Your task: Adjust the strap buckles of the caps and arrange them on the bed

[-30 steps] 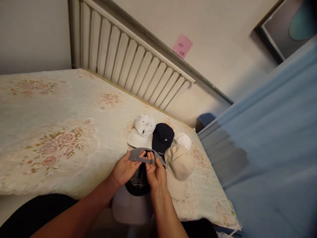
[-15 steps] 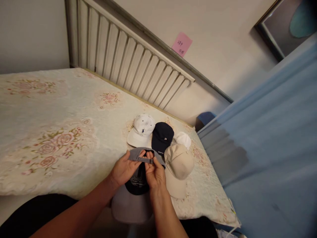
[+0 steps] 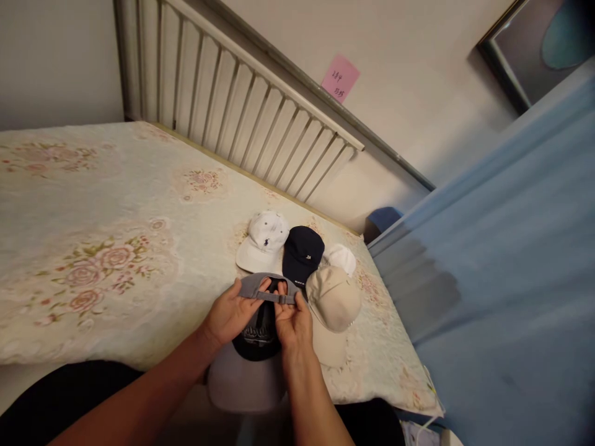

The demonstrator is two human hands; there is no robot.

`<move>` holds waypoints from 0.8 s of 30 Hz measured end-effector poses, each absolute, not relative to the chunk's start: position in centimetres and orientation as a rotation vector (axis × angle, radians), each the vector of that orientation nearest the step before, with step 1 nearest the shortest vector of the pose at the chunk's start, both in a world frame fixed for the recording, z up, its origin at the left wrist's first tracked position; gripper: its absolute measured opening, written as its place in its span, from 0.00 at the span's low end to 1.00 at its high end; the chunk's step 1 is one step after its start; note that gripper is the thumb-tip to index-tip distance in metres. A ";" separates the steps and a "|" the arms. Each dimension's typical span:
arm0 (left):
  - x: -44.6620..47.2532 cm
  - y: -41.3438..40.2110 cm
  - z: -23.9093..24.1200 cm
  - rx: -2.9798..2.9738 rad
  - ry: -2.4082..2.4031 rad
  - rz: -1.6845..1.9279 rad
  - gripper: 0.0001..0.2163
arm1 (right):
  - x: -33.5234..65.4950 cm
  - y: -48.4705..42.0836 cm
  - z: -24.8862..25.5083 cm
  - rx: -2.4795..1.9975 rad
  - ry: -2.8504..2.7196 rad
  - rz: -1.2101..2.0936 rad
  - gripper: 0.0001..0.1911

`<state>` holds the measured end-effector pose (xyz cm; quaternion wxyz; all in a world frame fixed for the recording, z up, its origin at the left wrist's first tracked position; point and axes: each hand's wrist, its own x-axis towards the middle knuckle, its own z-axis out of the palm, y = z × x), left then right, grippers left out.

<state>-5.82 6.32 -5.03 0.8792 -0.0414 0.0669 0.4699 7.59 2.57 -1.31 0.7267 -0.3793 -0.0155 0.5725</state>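
Observation:
A grey cap (image 3: 246,381) lies upside down at the near edge of the bed, its dark lining facing up and its back strap (image 3: 272,297) raised. My left hand (image 3: 230,316) grips the left side of the strap and rim. My right hand (image 3: 292,322) pinches the strap at its buckle. Both hands are closed on the cap. Just beyond them lie a white cap (image 3: 263,238), a navy cap (image 3: 302,254), a beige cap (image 3: 332,297) and a small white cap (image 3: 341,257).
The caps rest on a bed with a pale floral cover (image 3: 102,248). A slatted white headboard (image 3: 242,105) runs along the wall, with a pink sticky note (image 3: 340,77) above it. A blue curtain (image 3: 502,279) hangs at the right.
My hands and the grey cap have shifted up slightly in view as the camera tilted. The grip on the strap stays the same.

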 end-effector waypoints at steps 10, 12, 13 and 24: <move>-5.8 6.3 -4.8 -0.088 0.133 0.984 0.27 | 6.8 2.9 -1.1 -0.853 -0.089 1.297 0.10; -5.8 6.3 -4.7 -0.097 0.146 0.979 0.27 | 7.1 2.9 -1.1 -0.860 -0.079 1.293 0.11; -5.9 6.3 -4.7 -0.100 0.149 0.981 0.27 | 7.3 2.9 -1.1 -0.862 -0.075 1.293 0.11; -5.8 6.3 -4.9 -0.077 0.133 0.977 0.27 | 6.7 3.1 -1.3 -0.856 -0.115 1.276 0.09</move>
